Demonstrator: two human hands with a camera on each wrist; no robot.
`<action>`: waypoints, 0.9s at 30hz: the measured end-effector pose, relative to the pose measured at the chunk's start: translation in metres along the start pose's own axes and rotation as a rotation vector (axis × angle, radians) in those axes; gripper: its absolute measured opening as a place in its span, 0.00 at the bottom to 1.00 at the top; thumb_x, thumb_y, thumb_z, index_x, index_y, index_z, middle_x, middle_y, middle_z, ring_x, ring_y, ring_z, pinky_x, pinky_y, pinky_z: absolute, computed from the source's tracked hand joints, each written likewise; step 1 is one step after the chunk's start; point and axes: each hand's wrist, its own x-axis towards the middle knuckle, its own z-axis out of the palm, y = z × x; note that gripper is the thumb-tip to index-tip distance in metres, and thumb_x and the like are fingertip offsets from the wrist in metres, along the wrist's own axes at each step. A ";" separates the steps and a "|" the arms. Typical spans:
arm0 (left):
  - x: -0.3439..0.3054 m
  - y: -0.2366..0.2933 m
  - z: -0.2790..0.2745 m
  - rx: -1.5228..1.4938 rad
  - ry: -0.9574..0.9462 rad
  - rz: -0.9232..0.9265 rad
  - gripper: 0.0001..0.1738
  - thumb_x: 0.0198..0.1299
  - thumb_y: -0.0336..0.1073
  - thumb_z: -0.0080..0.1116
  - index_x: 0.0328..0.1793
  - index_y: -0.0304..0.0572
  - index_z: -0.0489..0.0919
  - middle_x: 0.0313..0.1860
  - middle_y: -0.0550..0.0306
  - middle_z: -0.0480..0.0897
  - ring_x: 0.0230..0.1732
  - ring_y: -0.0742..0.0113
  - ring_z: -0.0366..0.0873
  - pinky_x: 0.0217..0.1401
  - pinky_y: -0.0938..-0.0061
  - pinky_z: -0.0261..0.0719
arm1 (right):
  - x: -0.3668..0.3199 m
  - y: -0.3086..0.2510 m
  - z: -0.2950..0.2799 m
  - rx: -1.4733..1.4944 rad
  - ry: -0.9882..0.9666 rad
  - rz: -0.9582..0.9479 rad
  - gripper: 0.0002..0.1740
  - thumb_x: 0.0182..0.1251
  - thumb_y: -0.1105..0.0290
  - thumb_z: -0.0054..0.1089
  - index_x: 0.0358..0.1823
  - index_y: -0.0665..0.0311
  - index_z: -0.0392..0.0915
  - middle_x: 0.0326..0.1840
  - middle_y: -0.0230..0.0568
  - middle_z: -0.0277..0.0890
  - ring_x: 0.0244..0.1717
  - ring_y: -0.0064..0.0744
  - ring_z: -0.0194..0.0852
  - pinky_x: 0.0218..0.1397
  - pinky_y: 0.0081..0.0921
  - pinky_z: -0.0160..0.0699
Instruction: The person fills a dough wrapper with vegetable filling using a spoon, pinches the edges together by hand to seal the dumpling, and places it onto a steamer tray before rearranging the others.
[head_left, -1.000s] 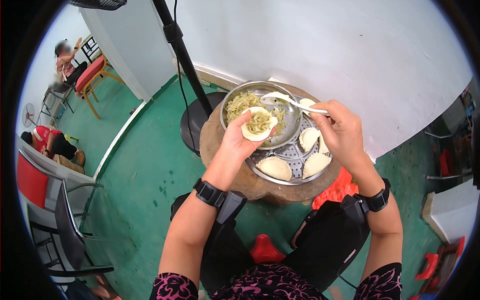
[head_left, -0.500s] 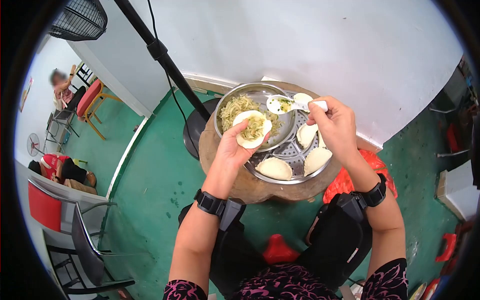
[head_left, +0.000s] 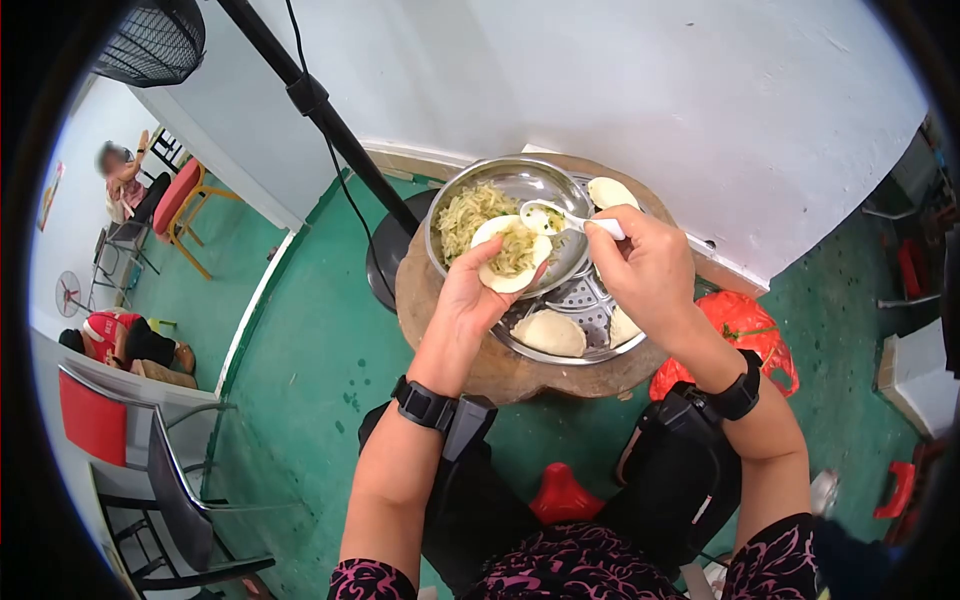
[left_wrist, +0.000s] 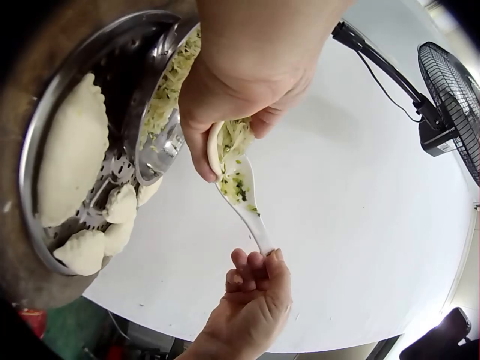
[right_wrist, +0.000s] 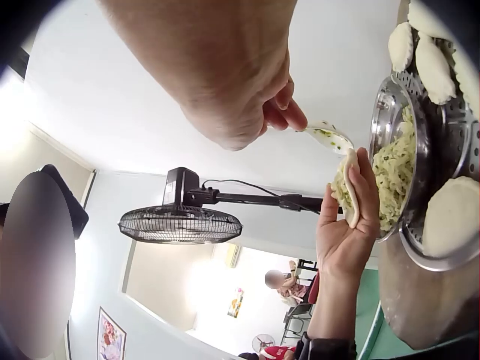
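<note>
In the head view my left hand holds a round dough wrapper over the metal bowl, thumb on one side and fingers on the other. Shredded pale-green filling lies in the wrapper. My right hand pinches a white spoon by its handle. The spoon's tip is right at the wrapper's edge, with green bits in its hollow, as the left wrist view also shows. Below, the metal bowl contains more shredded filling.
The bowl sits partly over a perforated metal tray with several folded dumplings, on a wooden stump. A wall stands behind it. A black fan pole rises at left, and a red plastic bag lies on the floor at right.
The spoon has moved left and closer, from above the metal bowl to the wrapper's edge. My left hand still holds the filled wrapper, and the head view has shifted slightly.
</note>
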 end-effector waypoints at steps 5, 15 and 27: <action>0.001 0.001 -0.005 -0.036 -0.026 -0.010 0.22 0.58 0.30 0.46 0.59 0.36 0.62 0.57 0.45 0.68 0.57 0.52 0.67 0.55 0.51 0.72 | -0.003 -0.003 0.006 -0.046 -0.017 -0.108 0.03 0.52 0.74 0.55 0.23 0.66 0.73 0.16 0.42 0.71 0.15 0.35 0.70 0.18 0.27 0.65; 0.000 0.001 -0.009 -0.049 -0.016 0.010 0.21 0.58 0.29 0.45 0.58 0.36 0.63 0.55 0.45 0.70 0.55 0.53 0.70 0.53 0.52 0.75 | -0.014 -0.005 0.019 -0.169 -0.078 -0.327 0.04 0.50 0.74 0.57 0.23 0.65 0.71 0.17 0.41 0.69 0.16 0.38 0.69 0.17 0.28 0.66; -0.007 0.006 -0.010 -0.060 -0.069 -0.009 0.22 0.56 0.28 0.46 0.59 0.36 0.62 0.55 0.45 0.70 0.55 0.51 0.69 0.54 0.53 0.74 | -0.008 -0.014 0.009 -0.012 -0.050 -0.225 0.02 0.51 0.77 0.56 0.27 0.68 0.75 0.20 0.42 0.73 0.18 0.34 0.71 0.19 0.24 0.68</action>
